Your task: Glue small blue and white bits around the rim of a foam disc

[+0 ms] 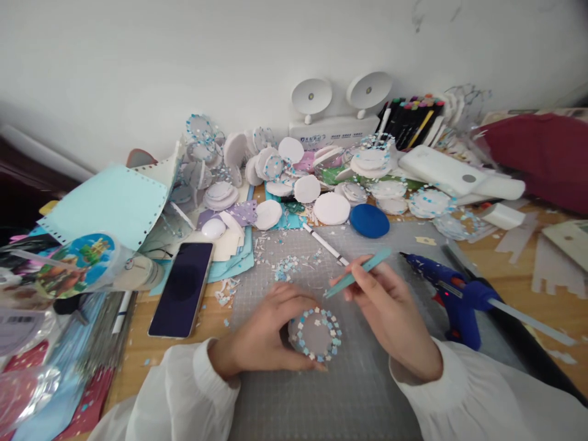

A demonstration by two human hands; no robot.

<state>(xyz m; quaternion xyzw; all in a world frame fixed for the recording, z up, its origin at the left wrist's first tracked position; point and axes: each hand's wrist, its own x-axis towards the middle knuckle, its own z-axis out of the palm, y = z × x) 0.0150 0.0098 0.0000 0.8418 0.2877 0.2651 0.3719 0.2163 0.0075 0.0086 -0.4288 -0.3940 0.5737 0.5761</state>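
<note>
My left hand (266, 331) curls its thumb and fingers around a small round whitish piece (316, 334) low over the mat. Tiny blue and white flower shapes ring its rim. In my right hand (388, 303) is a pair of teal tweezers (343, 283), gripped between thumb and fingers. The tips point down and left, just above the piece's upper right rim, apart from it as far as I can see. Whether a tiny bit sits in the tips is too small to tell. Loose blue and white bits (285, 268) lie on the mat beyond my left hand.
A blue glue gun (452, 294) with a glue stick lies right of my right hand on the grey cutting mat (331, 398). A white pen (325, 244), a blue disc (369, 220) and piled white discs (331, 208) sit behind. At left lies a phone (181, 291).
</note>
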